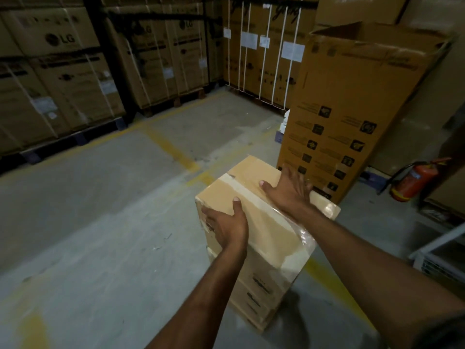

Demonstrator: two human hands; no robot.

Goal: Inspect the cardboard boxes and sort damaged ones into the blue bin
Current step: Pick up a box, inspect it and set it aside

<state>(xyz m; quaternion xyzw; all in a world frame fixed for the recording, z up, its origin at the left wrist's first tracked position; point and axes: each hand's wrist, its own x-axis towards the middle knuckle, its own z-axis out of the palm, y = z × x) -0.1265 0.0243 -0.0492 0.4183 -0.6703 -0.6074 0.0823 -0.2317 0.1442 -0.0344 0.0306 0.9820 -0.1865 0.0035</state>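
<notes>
A taped brown cardboard box (249,177) is at the centre of the head view, on top of a short stack of similar boxes (261,295) on the floor. Clear tape runs across its top and hangs loose at the near right corner. My left hand (226,224) grips the box's near left edge, thumb on top and fingers down the side. My right hand (289,191) lies flat across the top toward the far right edge, fingers spread. No blue bin is in view.
A tall open-topped cardboard carton (352,102) stands just behind the box on the right. A red fire extinguisher (412,182) lies beside it. Palletised cartons (75,79) line the left and back. A white metal frame (437,250) sits at right. Concrete floor (100,210) spreads to the left.
</notes>
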